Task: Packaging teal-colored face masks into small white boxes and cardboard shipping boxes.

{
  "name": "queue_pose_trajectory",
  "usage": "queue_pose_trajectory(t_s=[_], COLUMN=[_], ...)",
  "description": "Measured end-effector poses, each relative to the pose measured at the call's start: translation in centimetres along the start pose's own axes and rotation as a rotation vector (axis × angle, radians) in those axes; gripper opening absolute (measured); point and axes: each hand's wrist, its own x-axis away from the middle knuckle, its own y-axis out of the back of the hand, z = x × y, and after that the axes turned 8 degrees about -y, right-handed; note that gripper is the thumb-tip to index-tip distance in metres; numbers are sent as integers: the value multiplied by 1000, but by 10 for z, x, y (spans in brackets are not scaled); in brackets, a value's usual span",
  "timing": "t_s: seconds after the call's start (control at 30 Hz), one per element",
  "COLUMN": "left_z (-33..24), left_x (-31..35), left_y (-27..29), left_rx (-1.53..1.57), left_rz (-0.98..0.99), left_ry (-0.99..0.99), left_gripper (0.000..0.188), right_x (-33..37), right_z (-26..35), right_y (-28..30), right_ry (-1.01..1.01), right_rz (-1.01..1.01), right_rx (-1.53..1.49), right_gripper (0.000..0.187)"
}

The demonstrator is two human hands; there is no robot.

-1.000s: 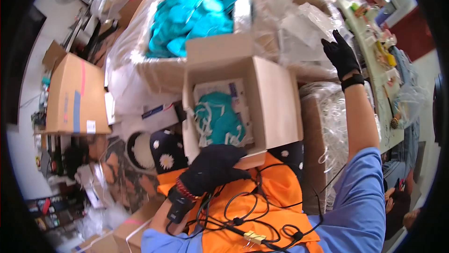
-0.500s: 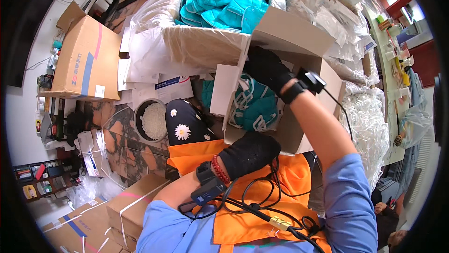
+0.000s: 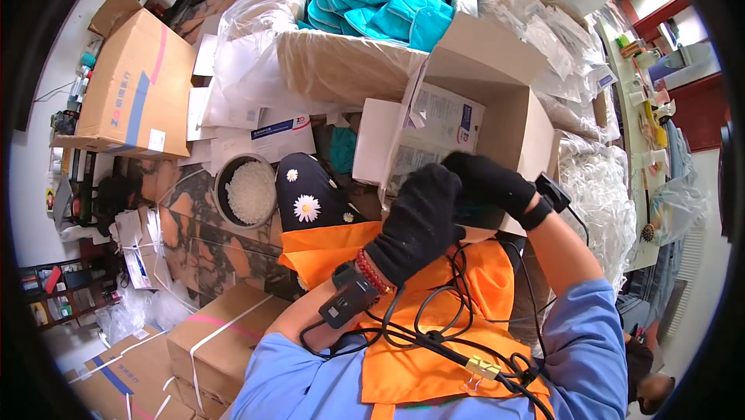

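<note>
My left hand (image 3: 419,222) and my right hand (image 3: 490,187), both in black gloves, come together over the near end of an open cardboard box (image 3: 535,133). Their fingers curl inward and partly overlap; whatever they grip is hidden by the gloves. A little dark teal fabric (image 3: 479,216) shows below my right hand, inside the box. Toward the far side of the box lies a flat, pale printed packet (image 3: 446,121) with a blue patch. A white flap (image 3: 378,140) hangs off the box's left side.
Beyond stands a plastic-lined carton (image 3: 349,74) heaped with teal cup-shaped masks (image 3: 388,1). A round tub (image 3: 221,195) of white bits sits left of my knee. White straps (image 3: 594,210) are piled on the right. Taped cartons (image 3: 225,334) stand at lower left. Cables (image 3: 419,342) cross my orange apron.
My right hand has come back from the box's far corner to its near end. My left hand has moved forward to meet it. The teal masks with white straps no longer show mid-box; the packet does.
</note>
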Motion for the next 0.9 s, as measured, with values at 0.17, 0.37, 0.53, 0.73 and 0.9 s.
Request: queue_pose_trajectory(t_s=[0.17, 0.37, 0.53, 0.73, 0.9], left_z=[3, 6, 7, 11, 18], left_x=[-5, 19, 7, 4, 5], left_y=[16, -12, -5, -9, -15], left_rx=[231, 164, 91, 47, 173], left_rz=[547, 369, 440, 469, 446], left_ry=[279, 42, -47, -105, -71], left_gripper=[51, 24, 18, 19, 20], right_x=[12, -43, -79, -90, -94], right_z=[-12, 10, 8, 17, 19], right_y=[12, 39, -37, -44, -15], right_ry=[171, 16, -125, -215, -142], right_rz=[410, -224, -157, 82, 135], right_rx=[128, 549, 461, 664, 757], right_gripper=[34, 50, 80, 62, 46])
